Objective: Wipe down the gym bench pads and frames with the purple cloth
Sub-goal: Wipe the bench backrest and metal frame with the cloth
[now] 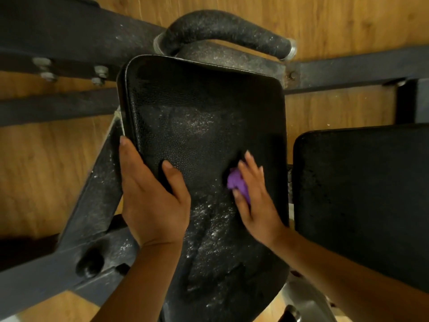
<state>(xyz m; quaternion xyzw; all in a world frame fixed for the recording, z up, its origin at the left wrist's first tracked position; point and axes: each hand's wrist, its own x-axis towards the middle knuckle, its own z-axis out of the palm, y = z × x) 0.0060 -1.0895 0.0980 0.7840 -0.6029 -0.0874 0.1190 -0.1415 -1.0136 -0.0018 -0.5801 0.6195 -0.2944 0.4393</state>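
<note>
A black, dusty bench pad (pixel 199 117) fills the middle of the view. My left hand (pixel 153 201) grips its left edge, thumb on top and fingers wrapped round the side. My right hand (pixel 255 198) presses a bunched purple cloth (pixel 236 182) onto the pad's right half, with the fingers lying over the cloth. White dust streaks cover the pad's lower part between my hands. A second black pad (pixel 362 194) lies to the right.
The dark, dusty metal frame (pixel 92 194) runs under and left of the pad, with bolts (pixel 99 75) on a bar at upper left. A curved foam-covered handle (pixel 222 26) sits behind the pad. Wooden floor (pixel 34 163) shows below.
</note>
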